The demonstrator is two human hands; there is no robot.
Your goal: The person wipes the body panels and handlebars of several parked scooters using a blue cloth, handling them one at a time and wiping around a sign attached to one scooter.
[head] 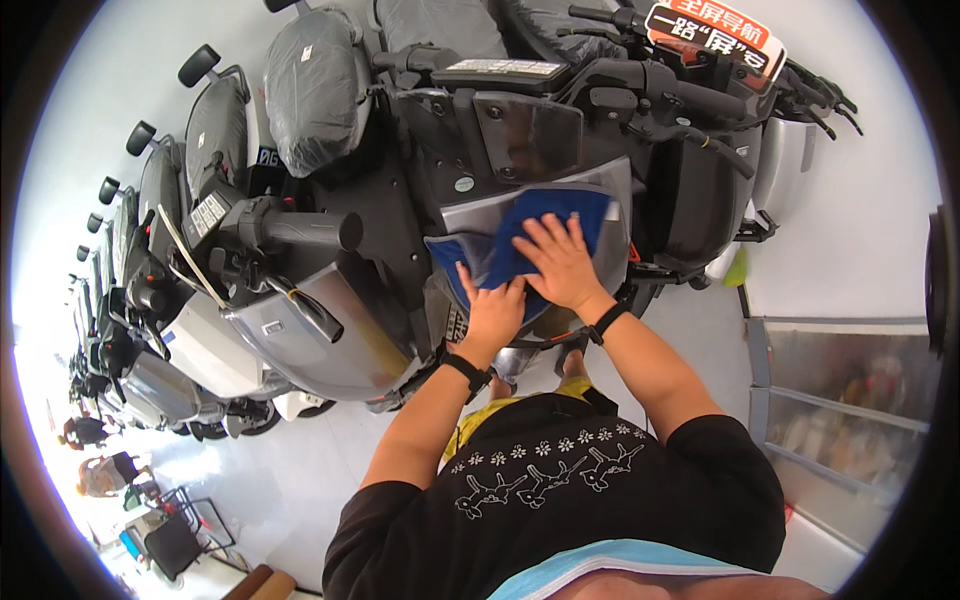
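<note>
A blue cloth with a grey reverse side (544, 221) lies over the silver front panel (613, 187) of an electric scooter. My right hand (559, 259) rests on the cloth, palm down with its fingers apart. At the cloth's lower left part is my left hand (491, 307), its index finger stretched out over the fabric and its thumb close to my right hand. Whether the left fingers pinch the cloth cannot be told. Above the cloth are the scooter's dark transparent shield (529, 139) and its display (501, 73).
Another silver scooter (315, 330) stands close on the left, with a black handlebar grip (311, 229) and a hanging cable. More scooters line the wall. At right are drawers with translucent fronts (840, 367). Two people are far off at lower left, near a black chair (174, 544).
</note>
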